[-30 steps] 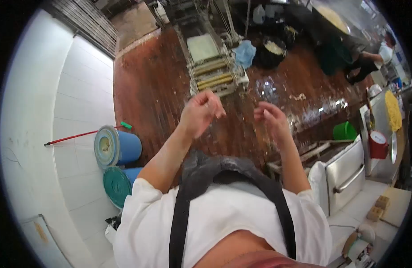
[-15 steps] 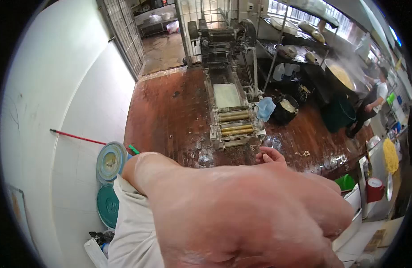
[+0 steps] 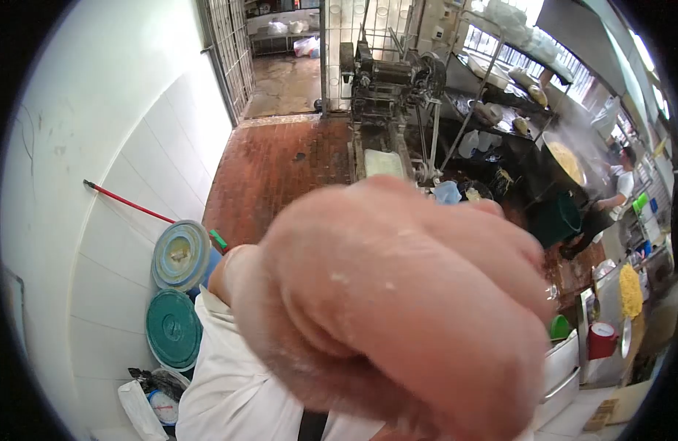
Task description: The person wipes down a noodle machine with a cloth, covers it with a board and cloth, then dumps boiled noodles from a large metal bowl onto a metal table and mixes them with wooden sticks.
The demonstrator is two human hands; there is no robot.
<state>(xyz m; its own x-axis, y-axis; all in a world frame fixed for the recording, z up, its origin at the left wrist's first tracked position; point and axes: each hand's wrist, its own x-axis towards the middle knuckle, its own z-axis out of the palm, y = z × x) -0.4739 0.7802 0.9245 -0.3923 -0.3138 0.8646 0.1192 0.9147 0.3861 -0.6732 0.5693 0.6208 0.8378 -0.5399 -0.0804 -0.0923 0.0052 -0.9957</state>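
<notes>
Left hand (image 3: 398,294), one, fills the foreground; whether the hands are together, apart or gripping cannot be determined. Counted: two lidded buckets (image 3: 172,329), one red pole (image 3: 130,202), one co-worker (image 3: 622,184).

One of the hands (image 3: 398,301) large in the foreground, green lid (image 3: 174,328) at left

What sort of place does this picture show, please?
Probably a commercial kitchen or food workshop: yellowish food in a wide, steaming pan, a large floor-standing machine, and lidded bins by the wall.
</notes>
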